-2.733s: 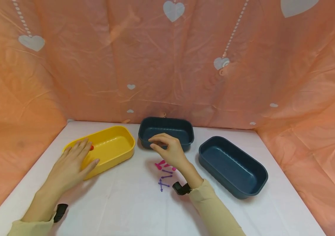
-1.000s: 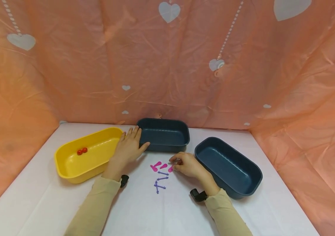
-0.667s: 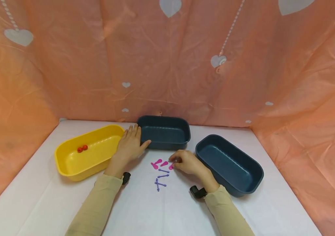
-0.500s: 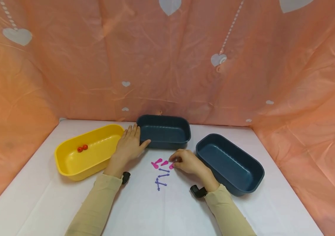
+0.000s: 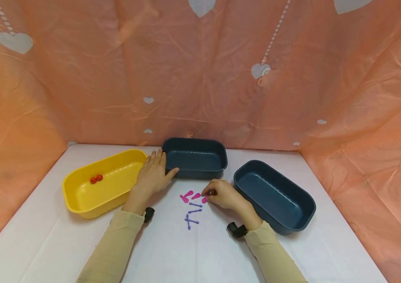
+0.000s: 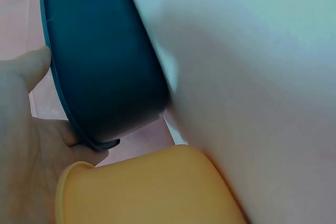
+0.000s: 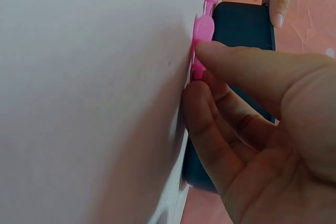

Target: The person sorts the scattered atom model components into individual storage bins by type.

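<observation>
My right hand [image 5: 223, 193] is low at the table, its thumb and curled fingers pinching a small pink bulb-ended piece [image 7: 203, 27]. Just left of it lie several other pink pieces [image 5: 196, 196] of the same shape. Nearer to me are several purple rods [image 5: 195, 211] with knobbed ends. My left hand [image 5: 151, 173] spreads flat between the yellow bin [image 5: 96, 210] and the back dark blue bin [image 5: 196, 173], fingers straight. In the left wrist view its thumb [image 6: 37, 66] touches the dark bin's rim, and other fingertips lie near that bin's corner.
Two red beads [image 5: 96, 179] sit inside the yellow bin. A second dark blue bin [image 5: 274, 196] stands at an angle on the right, close beside my right wrist. An orange cloth [image 5: 200, 98] with pale hearts hangs behind and at the sides of the white-covered table [image 5: 172, 255].
My left hand has moved right, from over the yellow bin to the back dark bin's end. My right hand has come down onto a pink piece; over the last second both hands stay put.
</observation>
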`<state>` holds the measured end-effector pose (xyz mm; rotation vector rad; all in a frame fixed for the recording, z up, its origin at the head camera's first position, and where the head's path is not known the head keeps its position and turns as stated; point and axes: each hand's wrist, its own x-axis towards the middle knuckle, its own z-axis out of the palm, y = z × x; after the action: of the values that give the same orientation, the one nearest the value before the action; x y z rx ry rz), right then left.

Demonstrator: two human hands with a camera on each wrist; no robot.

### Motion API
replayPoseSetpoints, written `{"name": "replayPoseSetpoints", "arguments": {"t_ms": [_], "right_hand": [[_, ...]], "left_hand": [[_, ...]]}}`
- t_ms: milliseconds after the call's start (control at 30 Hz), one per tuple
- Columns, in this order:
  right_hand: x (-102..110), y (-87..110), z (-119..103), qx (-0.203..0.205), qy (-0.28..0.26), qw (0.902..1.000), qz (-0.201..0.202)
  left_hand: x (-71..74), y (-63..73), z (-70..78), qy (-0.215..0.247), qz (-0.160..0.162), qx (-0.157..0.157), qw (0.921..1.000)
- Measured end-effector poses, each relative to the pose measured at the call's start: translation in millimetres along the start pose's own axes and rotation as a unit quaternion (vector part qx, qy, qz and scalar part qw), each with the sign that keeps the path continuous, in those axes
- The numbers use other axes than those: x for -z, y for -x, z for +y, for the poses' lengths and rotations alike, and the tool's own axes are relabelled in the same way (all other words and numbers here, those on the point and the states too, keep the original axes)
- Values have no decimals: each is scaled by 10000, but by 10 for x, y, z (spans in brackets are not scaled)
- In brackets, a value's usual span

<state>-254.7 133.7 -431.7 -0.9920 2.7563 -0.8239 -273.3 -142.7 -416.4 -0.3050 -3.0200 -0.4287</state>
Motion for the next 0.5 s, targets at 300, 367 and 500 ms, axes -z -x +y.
{"name": "replayPoseSetpoints", "arguments": {"t_ms": [300,367,500], "right_hand": [[4,7,-2,-37,15,10000,-78],[5,6,3,-25,0,10000,-80],[5,7,14,59,-57,9999,-76]], "left_hand": [[-8,5,0,-22,67,-60,10000],[-3,8,4,-27,72,-56,10000],[-3,9,3,-26,51,-51,10000]]}}
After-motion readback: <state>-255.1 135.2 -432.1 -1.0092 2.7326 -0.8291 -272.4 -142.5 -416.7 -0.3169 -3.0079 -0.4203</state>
